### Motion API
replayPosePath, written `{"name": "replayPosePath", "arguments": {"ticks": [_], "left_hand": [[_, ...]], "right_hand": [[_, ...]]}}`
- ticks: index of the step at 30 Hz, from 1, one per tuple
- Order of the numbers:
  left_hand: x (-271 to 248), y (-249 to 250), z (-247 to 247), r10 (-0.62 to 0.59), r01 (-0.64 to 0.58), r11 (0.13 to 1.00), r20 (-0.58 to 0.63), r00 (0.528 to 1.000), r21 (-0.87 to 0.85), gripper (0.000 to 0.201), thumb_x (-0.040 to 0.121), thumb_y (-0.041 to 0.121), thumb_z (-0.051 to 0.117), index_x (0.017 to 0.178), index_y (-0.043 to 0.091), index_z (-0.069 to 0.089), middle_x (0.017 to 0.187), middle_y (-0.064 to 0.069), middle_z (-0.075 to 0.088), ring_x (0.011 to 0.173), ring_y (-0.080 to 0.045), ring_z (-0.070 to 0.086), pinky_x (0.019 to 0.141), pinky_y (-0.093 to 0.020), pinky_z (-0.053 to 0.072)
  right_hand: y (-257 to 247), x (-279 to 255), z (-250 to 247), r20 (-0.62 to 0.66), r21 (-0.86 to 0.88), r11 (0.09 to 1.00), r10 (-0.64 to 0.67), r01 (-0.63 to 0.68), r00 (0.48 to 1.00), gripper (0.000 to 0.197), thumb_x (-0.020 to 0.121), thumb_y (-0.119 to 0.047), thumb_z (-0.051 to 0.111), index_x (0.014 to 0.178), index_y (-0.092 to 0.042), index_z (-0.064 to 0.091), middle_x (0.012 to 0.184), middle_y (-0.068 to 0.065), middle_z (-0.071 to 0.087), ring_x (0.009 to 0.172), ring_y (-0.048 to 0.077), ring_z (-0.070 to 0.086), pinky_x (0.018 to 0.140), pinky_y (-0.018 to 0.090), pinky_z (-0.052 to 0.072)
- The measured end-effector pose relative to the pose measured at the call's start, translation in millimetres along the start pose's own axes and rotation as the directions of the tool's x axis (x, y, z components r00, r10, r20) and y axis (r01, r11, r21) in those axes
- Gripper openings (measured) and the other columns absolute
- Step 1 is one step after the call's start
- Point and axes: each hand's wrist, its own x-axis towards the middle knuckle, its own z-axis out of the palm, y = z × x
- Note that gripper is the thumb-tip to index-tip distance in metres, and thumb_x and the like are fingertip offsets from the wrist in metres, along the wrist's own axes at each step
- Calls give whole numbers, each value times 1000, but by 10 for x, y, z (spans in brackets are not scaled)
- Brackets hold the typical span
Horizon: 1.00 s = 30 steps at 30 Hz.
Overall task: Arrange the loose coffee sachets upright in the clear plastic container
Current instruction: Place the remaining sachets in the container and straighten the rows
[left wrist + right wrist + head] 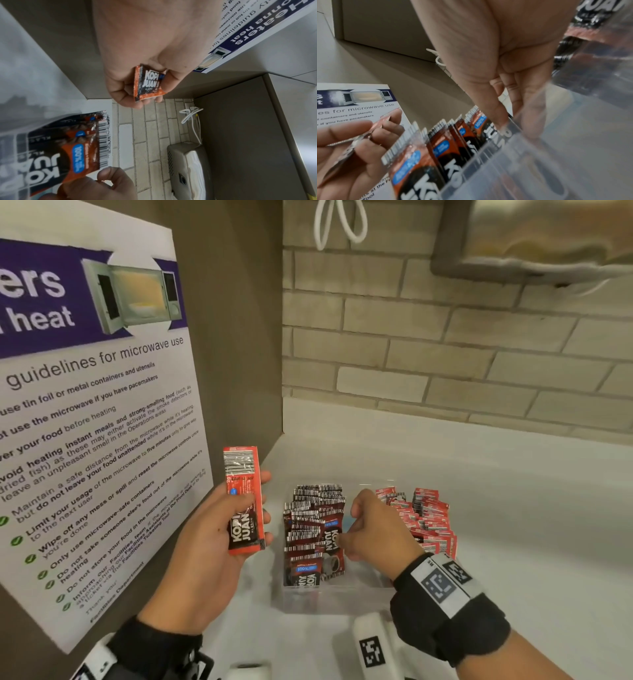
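Observation:
A clear plastic container point(339, 599) stands on the white counter. Dark coffee sachets point(313, 530) stand upright in a row along its left side, and red sachets point(426, 517) lie piled at its right. My left hand point(257, 505) is raised left of the container and grips a small stack of sachets point(244, 498) upright, seen also in the left wrist view as the held stack point(149, 82). My right hand point(347, 525) reaches into the container, thumb and fingers pinching a sachet point(488, 129) at the inner end of the upright row point(447, 148).
A brown panel with a microwave-guidelines poster point(85, 405) stands close on the left. A tiled wall point(445, 354) runs behind, with a white cable point(339, 224) and a metal dispenser point(534, 237) above. White counter point(531, 525) extends right of the container.

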Motion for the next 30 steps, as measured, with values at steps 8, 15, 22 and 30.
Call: {"name": "replayPosePath", "arguments": {"ticks": [8, 15, 22, 30], "left_hand": [[23, 29, 123, 41, -43, 999, 111, 993, 19, 32, 89, -6, 45, 109, 15, 58, 72, -2, 60, 65, -15, 62, 61, -30, 50], [8, 103, 274, -108, 230, 933, 396, 912, -275, 49, 57, 23, 80, 93, 17, 47, 64, -3, 39, 48, -11, 34, 39, -20, 27], [-78, 55, 342, -181, 321, 925, 505, 844, -205, 34, 66, 4, 57, 100, 8, 58, 74, -14, 57, 51, -18, 50, 39, -23, 39], [7, 76, 214, 82, -74, 996, 141, 987, -56, 32, 70, 6, 63, 101, 4, 61, 80, -7, 69, 65, -11, 65, 57, -18, 55]], "right_hand": [[-247, -180, -252, -192, -50, 966, -259, 255, 946, 18, 87, -18, 59, 96, -23, 43, 90, -6, 52, 68, 4, 48, 56, 13, 35], [-591, -390, -284, -144, 335, 847, -387, 413, 911, 25, 92, -12, 53, 111, -28, 53, 106, -12, 57, 80, 6, 55, 74, 17, 47], [-672, -393, -378, -145, 586, 710, -382, 391, 913, 31, 86, 5, 58, 107, -17, 64, 91, 16, 59, 61, 19, 57, 65, 28, 52], [-479, -322, -516, -216, 717, 643, -162, 269, 963, 24, 80, 8, 63, 93, -11, 56, 68, 4, 59, 57, 18, 59, 52, 21, 50]]}}
